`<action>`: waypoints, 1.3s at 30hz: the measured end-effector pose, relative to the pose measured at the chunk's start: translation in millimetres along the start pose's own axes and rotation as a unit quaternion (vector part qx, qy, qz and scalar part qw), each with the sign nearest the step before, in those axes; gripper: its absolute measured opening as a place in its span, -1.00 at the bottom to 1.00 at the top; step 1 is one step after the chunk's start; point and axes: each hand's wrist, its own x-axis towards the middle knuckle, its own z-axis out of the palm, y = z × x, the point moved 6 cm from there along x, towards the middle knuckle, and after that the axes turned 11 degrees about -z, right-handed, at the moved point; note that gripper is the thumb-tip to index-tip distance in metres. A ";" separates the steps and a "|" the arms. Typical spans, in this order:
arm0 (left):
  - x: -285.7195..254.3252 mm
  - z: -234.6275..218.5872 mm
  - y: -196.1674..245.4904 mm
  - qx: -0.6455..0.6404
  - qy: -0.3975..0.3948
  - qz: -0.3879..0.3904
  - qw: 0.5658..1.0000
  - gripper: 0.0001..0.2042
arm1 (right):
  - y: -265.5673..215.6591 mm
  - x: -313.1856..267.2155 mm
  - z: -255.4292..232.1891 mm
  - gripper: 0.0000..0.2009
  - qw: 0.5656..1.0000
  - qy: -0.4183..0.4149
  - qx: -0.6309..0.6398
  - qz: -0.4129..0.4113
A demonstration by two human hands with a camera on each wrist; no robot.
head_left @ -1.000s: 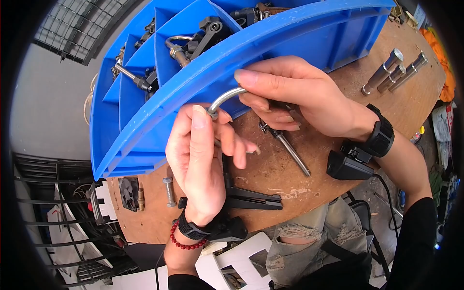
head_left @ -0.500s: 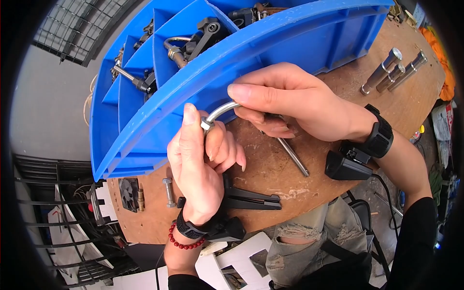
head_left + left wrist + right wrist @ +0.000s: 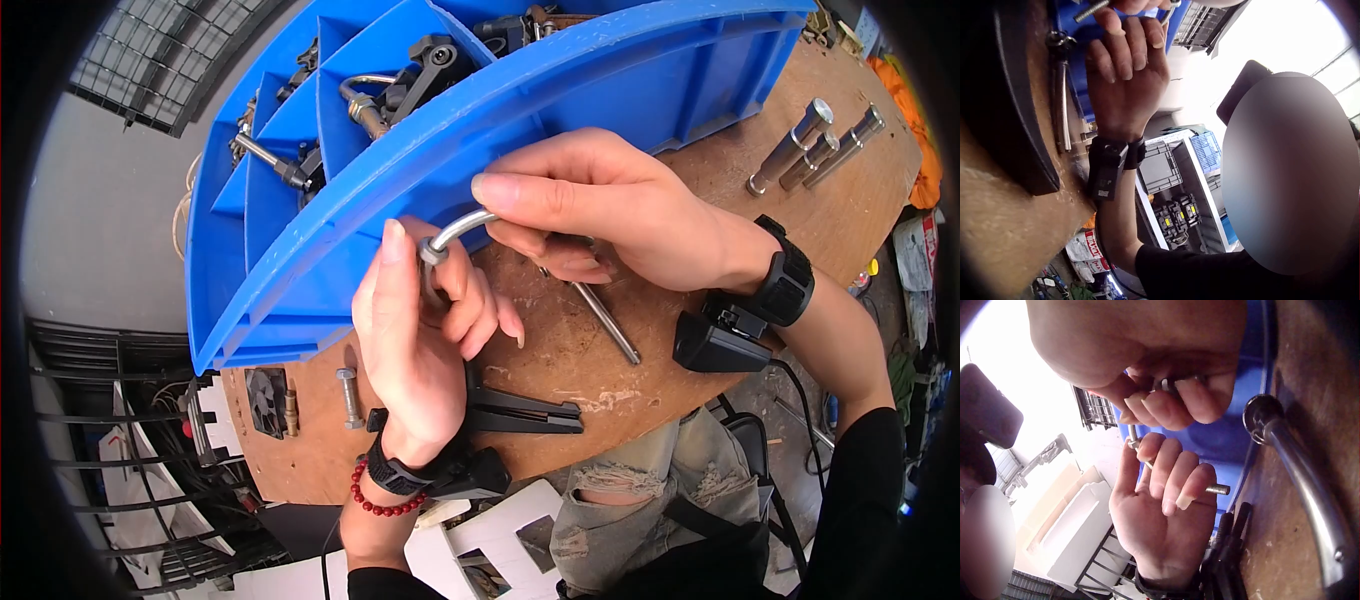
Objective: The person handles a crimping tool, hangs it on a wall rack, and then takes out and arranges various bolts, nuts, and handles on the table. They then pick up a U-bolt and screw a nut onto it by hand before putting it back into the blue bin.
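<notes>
Between both hands is a shiny U-bolt (image 3: 463,228), a bent metal rod with a hex nut (image 3: 433,252) on one leg. My right hand (image 3: 620,215) pinches the bend between thumb and fingers, hiding the other leg. My left hand (image 3: 415,320) has its fingers loosely curled round the nutted leg; its thumb stands just off the nut. In the right wrist view, the threaded end (image 3: 1219,489) sticks out past the left hand's little finger. Below the hands, a metal rod (image 3: 606,325) with a ringed head lies on the wooden table (image 3: 640,395).
A blue divided bin (image 3: 330,250) full of metal and black parts stands behind the hands. Steel pins (image 3: 800,150) stand at the right. A hex bolt (image 3: 349,398), a small black fan (image 3: 265,402) and a black forked piece (image 3: 525,410) lie near the left hand.
The right hand has shifted slightly left with the U-bolt. The left thumb and fingers closed at the nut, then loosened apart again, and the nut looks turned.
</notes>
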 end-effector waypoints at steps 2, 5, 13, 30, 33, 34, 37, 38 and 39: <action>-1.9 3.5 3.5 0.005 0.018 0.004 1.000 -0.61 | -1.7 0.4 0.1 -0.59 1.000 0.007 -0.003 -0.004; -1.4 3.7 4.5 0.022 0.010 0.007 1.000 -0.64 | -1.8 0.3 -0.5 -0.58 1.000 0.005 -0.014 -0.005; -1.1 0.7 4.7 0.047 -0.002 0.014 0.999 -0.52 | -0.4 0.3 1.1 -0.57 1.000 0.003 -0.013 0.004; -1.4 4.2 6.4 0.029 0.004 0.027 0.999 -0.62 | -1.3 0.6 -0.4 -0.58 1.000 0.000 -0.009 -0.008; -1.1 2.6 6.4 0.042 -0.013 0.030 0.999 -0.60 | -1.8 0.5 0.5 -0.59 1.000 -0.001 -0.005 -0.004; -1.4 3.0 6.7 0.046 -0.014 0.027 0.998 -0.58 | -1.7 0.4 1.1 -0.59 1.000 0.000 -0.001 -0.002; -1.4 5.1 6.9 0.049 -0.015 0.017 0.999 -0.53 | -1.0 0.4 1.3 -0.58 1.000 0.003 -0.001 0.001; -1.3 5.7 6.6 0.049 -0.016 0.014 0.999 -0.52 | -0.7 0.1 1.1 -0.58 1.000 0.004 -0.003 0.002; -1.4 5.8 6.5 0.050 -0.014 0.011 0.999 -0.51 | -0.5 -0.2 1.2 -0.58 1.000 0.003 -0.003 0.005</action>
